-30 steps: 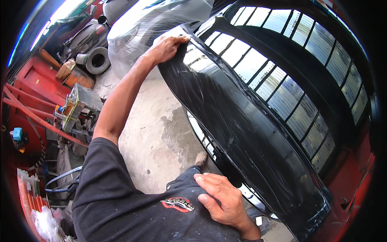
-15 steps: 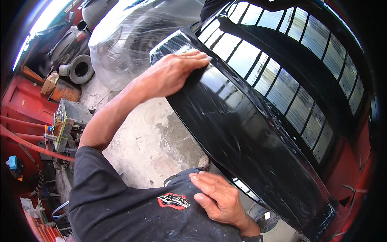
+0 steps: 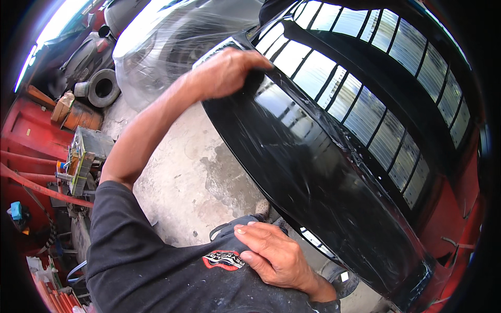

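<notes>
Black car panel [image 3: 313,182]: situated in front, toward the right. Left hand [image 3: 225,74]: laid across the panel's far end, blurred; whether anything is gripped beneath cannot be told. Right hand [image 3: 276,259]: held before the dark shirt [image 3: 167,268], fingers extended, nothing seen gripped. Step, as judged: surface rubbed by hand; even contact along the curve is called for.

Vehicle workshop
A plastic-covered car [image 3: 162,57] is seen at top, left of centre, and a tyre [image 3: 106,102] at upper left.
</notes>
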